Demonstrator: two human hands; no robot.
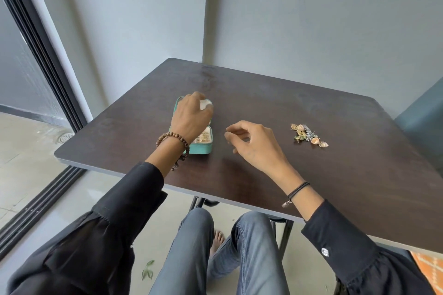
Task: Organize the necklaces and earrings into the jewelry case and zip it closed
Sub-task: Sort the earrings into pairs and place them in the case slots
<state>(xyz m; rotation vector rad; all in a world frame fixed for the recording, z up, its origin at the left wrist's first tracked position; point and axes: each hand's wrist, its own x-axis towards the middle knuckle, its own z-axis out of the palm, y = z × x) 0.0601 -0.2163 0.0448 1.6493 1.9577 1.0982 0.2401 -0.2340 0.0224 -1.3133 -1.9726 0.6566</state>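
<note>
A small teal jewelry case [203,148] lies open on the dark table [311,175], its cream lining showing and some gold pieces in the near half. My left hand [190,117] hovers over the case with its fingers curled down onto the far half, hiding most of it; whether it pinches anything I cannot tell. My right hand [251,143] floats just right of the case, fingers loosely bent with thumb and forefinger close together, nothing visible between them. A heap of earrings and necklace pieces [308,135] lies further right on the table.
The table sits in a corner of two grey walls [311,19]. A sliding door frame [43,60] runs along the left. A blue-grey chair [424,122] stands at the right edge. My knees are under the table's front edge.
</note>
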